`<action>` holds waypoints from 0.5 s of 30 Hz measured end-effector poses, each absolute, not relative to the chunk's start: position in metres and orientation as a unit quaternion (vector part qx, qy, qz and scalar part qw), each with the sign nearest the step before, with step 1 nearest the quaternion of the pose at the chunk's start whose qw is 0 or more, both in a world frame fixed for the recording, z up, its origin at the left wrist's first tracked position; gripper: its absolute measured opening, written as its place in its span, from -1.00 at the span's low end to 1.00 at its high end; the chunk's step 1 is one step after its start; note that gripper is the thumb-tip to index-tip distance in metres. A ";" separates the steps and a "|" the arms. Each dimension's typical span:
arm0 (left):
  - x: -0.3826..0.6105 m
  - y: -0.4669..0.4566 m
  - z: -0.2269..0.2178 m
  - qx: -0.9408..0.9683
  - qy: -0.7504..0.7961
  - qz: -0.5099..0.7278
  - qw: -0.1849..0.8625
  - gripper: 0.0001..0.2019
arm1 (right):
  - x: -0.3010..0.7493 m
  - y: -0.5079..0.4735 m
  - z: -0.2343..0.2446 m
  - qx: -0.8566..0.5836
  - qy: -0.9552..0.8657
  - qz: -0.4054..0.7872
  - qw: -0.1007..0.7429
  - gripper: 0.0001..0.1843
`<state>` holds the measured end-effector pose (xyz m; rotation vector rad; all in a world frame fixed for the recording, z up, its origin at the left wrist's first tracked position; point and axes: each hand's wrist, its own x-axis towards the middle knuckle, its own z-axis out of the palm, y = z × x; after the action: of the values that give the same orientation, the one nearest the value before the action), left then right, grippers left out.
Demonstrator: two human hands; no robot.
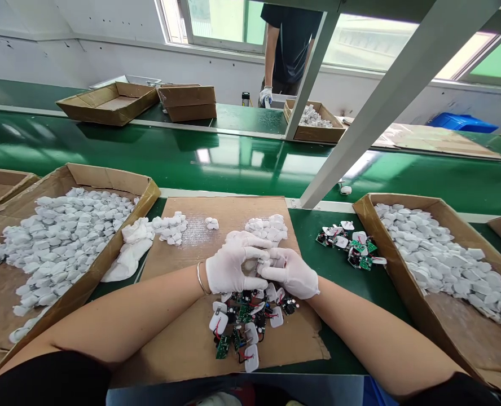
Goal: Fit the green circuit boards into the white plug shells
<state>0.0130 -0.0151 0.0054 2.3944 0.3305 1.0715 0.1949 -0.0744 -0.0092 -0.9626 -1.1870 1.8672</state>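
Both my hands wear white gloves and meet over a brown cardboard sheet (183, 332). My left hand (229, 266) and my right hand (290, 273) are closed together on a small white plastic part (262, 263) held between the fingertips. Just below them lies a heap of green circuit boards with white plug pieces (245, 322). Behind the hands sits a small pile of white shells (266, 226).
A cardboard box of white shells (60, 237) stands at left, another (440, 259) at right. More boards with plug pieces (351, 243) lie on the green table. Spare white gloves (130, 248) lie beside the left box. Across the green conveyor (191, 155) stands another person (286, 45).
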 end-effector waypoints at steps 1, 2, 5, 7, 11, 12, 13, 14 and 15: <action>0.014 -0.015 0.006 0.874 0.119 0.402 0.245 -0.75 | 0.195 -0.075 -0.009 -0.375 -0.468 0.717 0.356 -0.64; 0.015 -0.015 0.006 0.869 0.116 0.413 0.245 -0.79 | 0.195 -0.075 -0.010 -0.376 -0.480 0.709 0.355 -0.65; 0.018 -0.016 0.008 0.866 0.110 0.417 0.253 -0.87 | 0.196 -0.074 -0.010 -0.383 -0.517 0.679 0.354 -0.68; 0.019 -0.016 0.009 0.870 0.109 0.412 0.250 -0.87 | 0.197 -0.075 -0.008 -0.391 -0.527 0.666 0.354 -0.69; 0.018 -0.017 0.004 0.873 0.102 0.418 0.229 -0.88 | 0.197 -0.077 -0.006 -0.399 -0.524 0.664 0.354 -0.68; 0.017 -0.017 0.003 0.873 0.100 0.420 0.226 -0.88 | 0.197 -0.078 -0.005 -0.396 -0.522 0.667 0.356 -0.68; 0.017 -0.017 0.001 0.873 0.098 0.423 0.224 -0.86 | 0.197 -0.078 -0.005 -0.392 -0.518 0.670 0.359 -0.68; 0.017 -0.017 0.000 0.872 0.097 0.426 0.222 -0.84 | 0.196 -0.079 -0.005 -0.389 -0.515 0.673 0.362 -0.69; 0.016 -0.017 0.000 0.871 0.095 0.429 0.220 -0.82 | 0.196 -0.079 -0.005 -0.387 -0.512 0.674 0.364 -0.70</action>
<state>0.0163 -0.0170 0.0000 2.4081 0.2638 1.1859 0.1963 -0.0791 -0.0052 -0.9959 -1.3179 1.7348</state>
